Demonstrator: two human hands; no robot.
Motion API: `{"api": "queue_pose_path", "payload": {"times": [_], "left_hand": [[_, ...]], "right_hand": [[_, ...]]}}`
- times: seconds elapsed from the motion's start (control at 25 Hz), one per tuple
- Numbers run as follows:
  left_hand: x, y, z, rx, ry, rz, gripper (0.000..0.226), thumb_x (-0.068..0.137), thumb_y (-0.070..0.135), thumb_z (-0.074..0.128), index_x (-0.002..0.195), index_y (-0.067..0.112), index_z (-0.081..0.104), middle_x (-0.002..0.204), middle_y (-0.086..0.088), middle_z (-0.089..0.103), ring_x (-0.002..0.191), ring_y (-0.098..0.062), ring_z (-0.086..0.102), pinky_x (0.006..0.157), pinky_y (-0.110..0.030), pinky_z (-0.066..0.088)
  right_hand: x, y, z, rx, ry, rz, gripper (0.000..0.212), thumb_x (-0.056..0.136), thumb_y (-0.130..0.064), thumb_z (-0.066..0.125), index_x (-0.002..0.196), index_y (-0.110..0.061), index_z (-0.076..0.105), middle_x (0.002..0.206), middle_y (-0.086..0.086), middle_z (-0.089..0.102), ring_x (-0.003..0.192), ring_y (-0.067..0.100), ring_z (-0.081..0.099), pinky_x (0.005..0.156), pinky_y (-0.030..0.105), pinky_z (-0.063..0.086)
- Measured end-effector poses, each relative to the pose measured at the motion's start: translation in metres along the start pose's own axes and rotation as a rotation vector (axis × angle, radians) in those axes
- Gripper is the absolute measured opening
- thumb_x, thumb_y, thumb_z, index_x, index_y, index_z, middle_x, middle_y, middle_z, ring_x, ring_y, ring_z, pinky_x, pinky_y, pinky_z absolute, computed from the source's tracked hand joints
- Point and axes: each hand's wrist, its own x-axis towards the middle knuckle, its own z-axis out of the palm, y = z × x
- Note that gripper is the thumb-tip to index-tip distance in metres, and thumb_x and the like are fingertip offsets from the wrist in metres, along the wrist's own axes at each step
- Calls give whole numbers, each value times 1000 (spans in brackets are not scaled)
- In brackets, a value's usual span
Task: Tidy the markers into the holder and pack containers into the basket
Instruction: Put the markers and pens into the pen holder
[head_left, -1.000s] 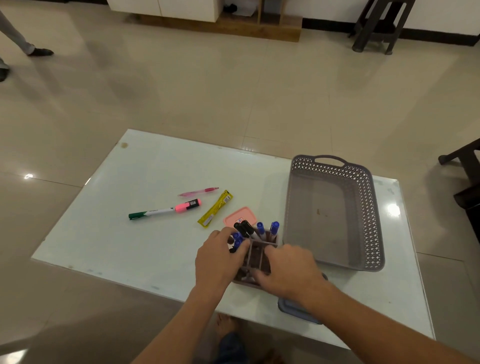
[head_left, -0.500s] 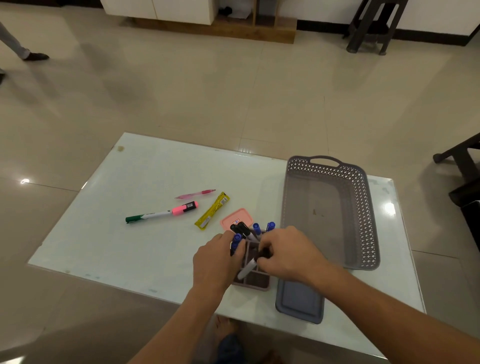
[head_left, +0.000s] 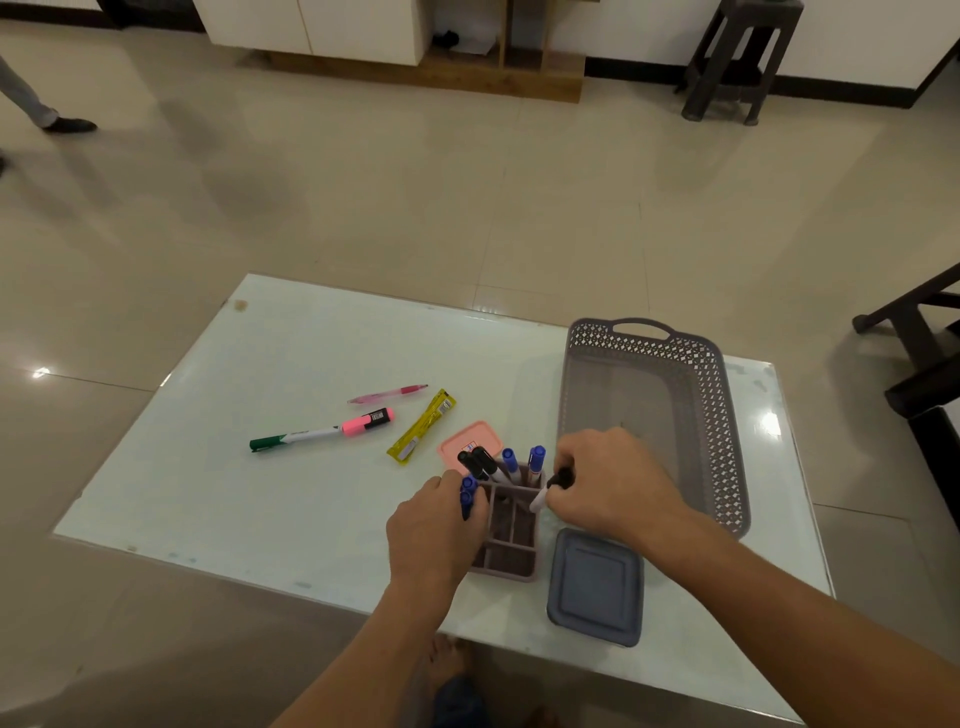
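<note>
Steadying: left hand (head_left: 434, 525) grips the holder (head_left: 508, 535), fingers wrapped on its 9 o'clock side.
Inserting: right hand (head_left: 613, 483) pinches a marker (head_left: 551, 487) over the holder's 1 o'clock corner.
Risk: marker may catch a divider, tipping the holder toward the lid (head_left: 595, 590).

On the table (head_left: 218, 467), the holder (head_left: 506, 540) stands left of the basket (head_left: 727, 441), loose markers (head_left: 322, 433) farther left.

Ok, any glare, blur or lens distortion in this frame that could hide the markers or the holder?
Head view: bright glare spots sit on the table by the basket and on the floor at left, clear of the holder; wide-angle bending curves the floor lines; the dim light softens detail, so the marker in the right hand looks slightly blurred.
</note>
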Motion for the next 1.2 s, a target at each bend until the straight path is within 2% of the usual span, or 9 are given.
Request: {"api": "queue_pose_path", "payload": {"times": [0.12, 0.28, 0.36, 0.56, 0.72, 0.92, 1.04, 1.2], "left_hand": [[-2, 3, 1, 17, 9, -5, 36, 98, 61, 38, 113, 32, 53, 86, 16, 51, 68, -9, 50, 53, -18, 31], [-2, 0, 1, -62, 81, -32, 55, 93, 70, 38, 133, 34, 48, 112, 12, 61, 86, -11, 63, 63, -20, 42], [-1, -1, 2, -74, 93, -26, 58, 92, 71, 39, 135, 33, 48, 116, 11, 61, 89, -11, 64, 64, -20, 43], [4, -2, -1, -164, 158, -69, 63, 88, 72, 43, 135, 30, 50, 117, 8, 61, 92, -11, 63, 67, -21, 48], [13, 1, -9, -242, 221, -76, 60, 89, 68, 43, 132, 27, 51, 113, 7, 59, 90, -13, 61, 66, -25, 45], [19, -1, -6, -288, 190, -79, 57, 88, 69, 44, 130, 30, 50, 108, 10, 56, 85, -12, 61, 67, -25, 46], [23, -10, -5, -393, 213, -174, 53, 92, 66, 39, 127, 28, 52, 101, 12, 54, 78, -14, 60, 68, -29, 46], [31, -25, -11, -450, 260, -253, 45, 98, 58, 39, 124, 26, 56, 98, 12, 58, 71, -10, 58, 70, -26, 37]], "right_hand": [[5, 4, 15, 15, -15, 32, 10, 81, -30, 68, 84, -20, 67, 72, -1, 68, 66, 16, 64, 57, 31, 56], [14, 7, 29, 55, -31, 69, 10, 81, -31, 69, 84, -23, 64, 75, -2, 66, 69, 15, 64, 65, 33, 59], [17, 9, 35, 79, -45, 95, 12, 78, -31, 71, 84, -21, 67, 74, -2, 67, 68, 14, 65, 65, 34, 61], [19, 4, 57, -13, -78, 80, 14, 85, -31, 65, 95, -21, 64, 83, 1, 67, 76, 20, 66, 73, 38, 61], [27, 4, 65, -47, -63, 95, 23, 90, -33, 61, 108, -19, 64, 93, 4, 68, 84, 26, 68, 75, 37, 60], [26, 8, 61, -37, -86, 133, 29, 85, -45, 61, 104, -23, 65, 85, -2, 67, 74, 20, 64, 71, 33, 59], [30, 10, 50, -36, -61, 134, 39, 83, -53, 62, 109, -24, 64, 89, -1, 69, 78, 22, 64, 71, 32, 56], [39, 14, 30, -32, -49, 153, 54, 78, -65, 65, 113, -24, 64, 96, 0, 70, 86, 20, 66, 77, 36, 59]]}}
